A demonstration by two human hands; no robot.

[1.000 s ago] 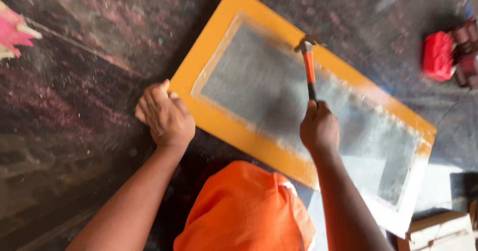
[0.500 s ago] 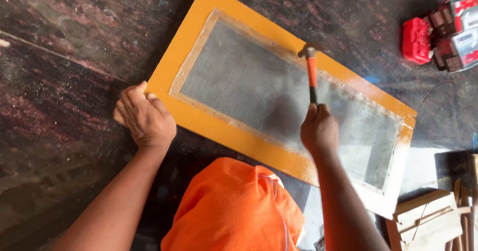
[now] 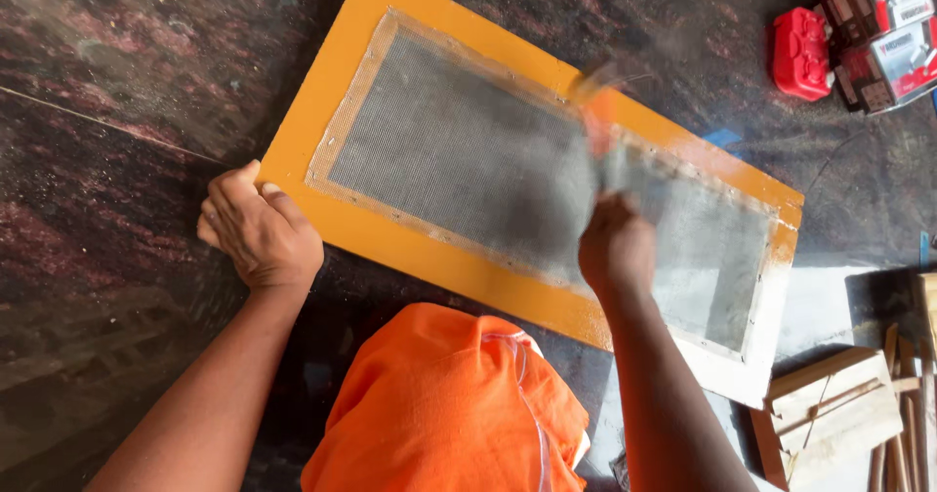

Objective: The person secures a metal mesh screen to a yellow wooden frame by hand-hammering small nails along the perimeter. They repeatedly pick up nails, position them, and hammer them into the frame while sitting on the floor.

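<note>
Holding: right hand point(image 3: 615, 246) has its fingers wrapped tight around a hammer with an orange handle and a grey metal head point(image 3: 597, 111). The hammer is very blurry, so its shape is hard to make out.
Hammer place: it points up to 12 o'clock from the right hand, and its head is over the far orange edge of the frame.
Left hand: left hand point(image 3: 259, 228) lies flat with its fingers bent and close together, pressing on the near corner of the frame at about 9 o'clock in the picture. It holds nothing else.
Frame: long orange wooden frame with grey wire mesh in the middle point(image 3: 429, 150) lies flat on the floor, slanting from 11 o'clock down to 4 o'clock. Its end at 4 o'clock is bare pale wood.
Floor: dark reddish-brown shiny stone floor point(image 3: 117, 82) is under everything.
Cloth: bright orange cloth point(image 3: 449, 404) on the person's lap is at 6 o'clock, between the two arms.
Red boxes: small red plastic case point(image 3: 800, 53) and red and grey packets point(image 3: 883, 23) sit at 2 o'clock, well apart from the frame.
Wood bits: pale wooden blocks and sticks point(image 3: 839, 409) lie at 4 o'clock, just beside the bare end of the frame.
</note>
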